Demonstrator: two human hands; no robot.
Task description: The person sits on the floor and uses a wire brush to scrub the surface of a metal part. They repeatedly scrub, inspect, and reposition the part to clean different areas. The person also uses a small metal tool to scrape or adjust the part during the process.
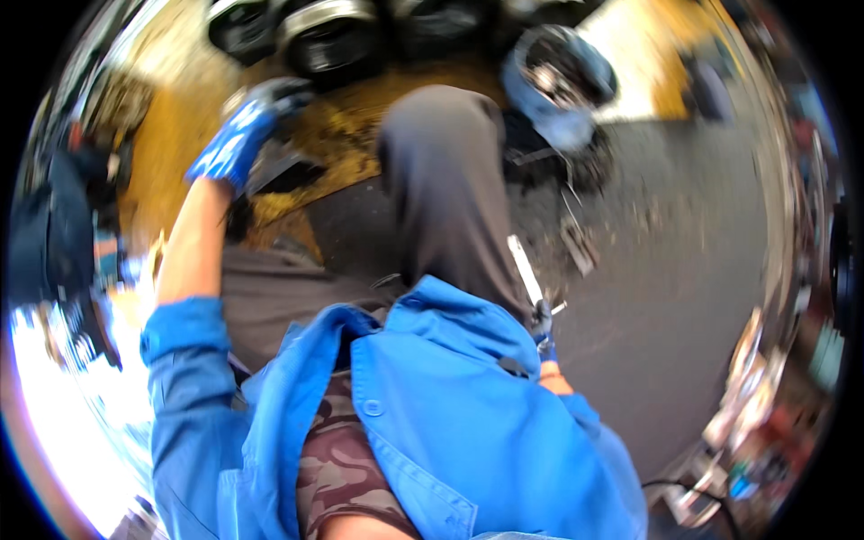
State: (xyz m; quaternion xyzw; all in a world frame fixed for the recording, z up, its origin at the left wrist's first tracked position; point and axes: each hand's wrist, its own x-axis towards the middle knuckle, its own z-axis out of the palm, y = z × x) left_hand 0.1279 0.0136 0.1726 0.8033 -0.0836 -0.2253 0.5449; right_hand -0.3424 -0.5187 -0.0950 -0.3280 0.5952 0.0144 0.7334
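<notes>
My left hand (261,112), in a blue glove with dark grey fingers, reaches out at the upper left. Motion smears its fingers, so whether they hold anything cannot be made out. Just below it is a dark angular piece (283,171). Beside my right thigh my right hand (543,331), also gloved, is closed round a flat, pale metal strip (524,268) with a short crosspiece near the grip. The strip points up and away from me. My jacket partly hides this hand.
Several dark round containers with pale rims (328,36) stand along the far side. A blue-grey bucket (531,85) holds metal bits. Near it, a small metal piece (579,247) lies on the dark floor mat (684,270). Assorted clutter (747,396) lines the right edge.
</notes>
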